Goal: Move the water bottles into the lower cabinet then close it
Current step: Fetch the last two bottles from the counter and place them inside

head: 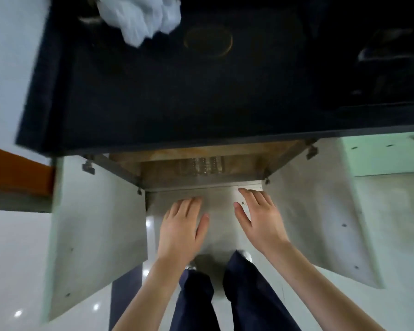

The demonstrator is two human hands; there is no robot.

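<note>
Several clear water bottles (pixel 202 166) stand inside the lower cabinet (pixel 201 180), under the dark countertop (pixel 177 99). Both cabinet doors are swung wide: the left door (pixel 98 230) and the right door (pixel 320 216). My left hand (pixel 183 229) hovers in front of the cabinet opening with its fingers straight and holds nothing. My right hand (pixel 261 216) does the same to its right, fingertips near the cabinet's front edge. Neither hand touches a door or a bottle.
A crumpled white plastic bag (pixel 139 17) lies on the countertop at the back left. A dark hob ring (pixel 208 40) sits in the counter's middle. My legs in dark trousers (pixel 225 295) stand on the glossy floor between the open doors.
</note>
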